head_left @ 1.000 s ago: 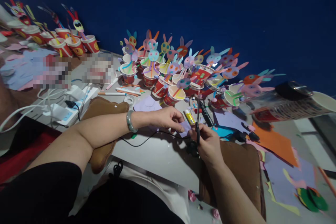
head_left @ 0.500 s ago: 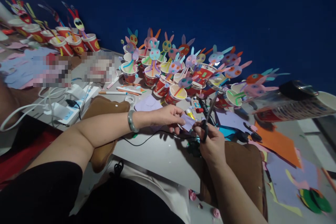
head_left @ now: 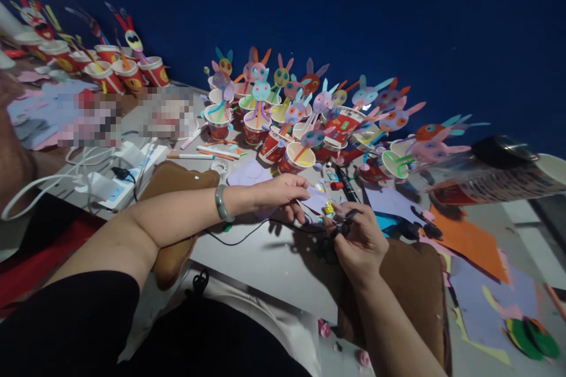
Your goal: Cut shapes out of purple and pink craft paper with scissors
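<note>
Between thumb and fingers my left hand (head_left: 287, 193) pinches a small piece of purple paper (head_left: 315, 199). My right hand (head_left: 359, 235) is closed round the dark handles of a pair of scissors (head_left: 344, 224), just right of the paper. The scissors' blades are hard to make out against the paper and clutter. A yellow-labelled glue stick (head_left: 328, 207) lies behind the paper, partly hidden. Beyond my left wrist lies a larger purple sheet (head_left: 250, 174). A black marker (head_left: 347, 184) lies behind my right hand.
Red paper cups (head_left: 297, 158) with paper rabbit figures crowd the back. On the left are a power strip (head_left: 132, 174), white cables and another person's arm (head_left: 13, 129). Brown cushions (head_left: 411, 288) lie under my forearms. Orange paper (head_left: 469, 241) and scraps spread at right, by a clear bottle (head_left: 469, 165).
My right hand has turned, and the scissors have swung down from pointing up and away toward the purple paper. My left hand has barely moved, still holding the paper.
</note>
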Motion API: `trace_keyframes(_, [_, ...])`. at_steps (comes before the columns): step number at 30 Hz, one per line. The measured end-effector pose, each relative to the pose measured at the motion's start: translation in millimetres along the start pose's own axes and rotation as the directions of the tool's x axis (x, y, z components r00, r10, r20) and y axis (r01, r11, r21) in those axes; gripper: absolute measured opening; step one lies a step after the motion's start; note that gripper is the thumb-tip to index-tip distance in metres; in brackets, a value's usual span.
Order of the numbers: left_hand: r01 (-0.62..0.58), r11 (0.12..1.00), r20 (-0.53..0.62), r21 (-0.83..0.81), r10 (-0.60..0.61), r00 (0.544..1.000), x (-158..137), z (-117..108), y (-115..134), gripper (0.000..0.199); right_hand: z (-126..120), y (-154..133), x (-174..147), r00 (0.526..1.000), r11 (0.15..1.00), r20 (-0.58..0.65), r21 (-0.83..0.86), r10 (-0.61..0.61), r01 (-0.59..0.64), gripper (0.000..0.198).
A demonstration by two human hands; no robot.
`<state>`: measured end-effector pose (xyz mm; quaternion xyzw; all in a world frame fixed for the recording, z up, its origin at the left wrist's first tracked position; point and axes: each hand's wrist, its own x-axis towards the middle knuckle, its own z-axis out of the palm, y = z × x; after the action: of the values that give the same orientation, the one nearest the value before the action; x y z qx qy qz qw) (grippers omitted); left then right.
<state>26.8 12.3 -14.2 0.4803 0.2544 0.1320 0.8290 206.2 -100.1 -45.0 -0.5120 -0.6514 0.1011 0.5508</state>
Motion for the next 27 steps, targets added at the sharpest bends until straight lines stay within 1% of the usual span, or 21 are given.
trace_keyframes(2, [-0.001, 1.0, 0.013, 0.018, 0.001, 1.0, 0.4, -0.2, -1.8, 0.01, -1.1, 3.1, -0.7, 0.998, 0.996, 0.048, -0.067, -0.051, 0.054, 0.046])
trace_keyframes(4, [0.008, 0.999, 0.02, 0.046, -0.009, 1.0, 0.7, 0.3, -3.2, 0.009, -1.7, 4.4, -0.6, 0.993, 0.991, 0.084, -0.09, -0.087, 0.094, 0.046])
trace_keyframes(7, [0.022, 0.997, 0.026, 0.075, -0.024, 0.999, 0.2, 2.7, -3.8, 0.006, -0.9, 4.9, -0.3, 0.988, 0.989, 0.102, -0.079, -0.118, 0.127, 0.037])
trace_keyframes(10, [0.039, 0.997, 0.045, 0.069, -0.042, 0.998, -1.0, 5.0, -3.7, 0.006, 1.6, 3.8, 0.1, 0.99, 0.995, 0.099, -0.026, -0.098, 0.101, 0.025])
trace_keyframes(14, [0.029, 0.997, 0.068, 0.077, -0.035, 0.997, -2.1, 5.4, -5.7, 0.007, 5.3, -1.6, 2.7, 0.998, 0.997, 0.06, 0.074, 0.016, -0.021, 0.021])
trace_keyframes(17, [-0.001, 0.994, 0.103, 0.11, -0.011, 0.995, -1.7, 4.5, -8.2, 0.007, 6.2, -4.9, 5.1, 0.99, 0.982, 0.047, 0.127, 0.135, -0.14, 0.015])
trace_keyframes(20, [-0.023, 0.987, 0.131, 0.16, 0.002, 0.991, -0.1, 4.1, -10.3, 0.008, 5.9, -5.9, 6.6, 0.964, 0.947, 0.047, 0.18, 0.263, -0.267, 0.015])
trace_keyframes(23, [-0.018, 0.98, 0.13, 0.197, -0.008, 0.991, 1.4, 4.7, -11.2, 0.007, 5.5, -6.9, 7.1, 0.925, 0.892, 0.058, 0.251, 0.375, -0.377, 0.018])
trace_keyframes(27, [-0.052, 0.978, 0.131, 0.2, 0.026, 0.991, -0.5, 6.2, -11.6, 0.023, 5.6, -7.9, 6.7, 0.881, 0.822, 0.077, 0.33, 0.467, -0.465, 0.022])
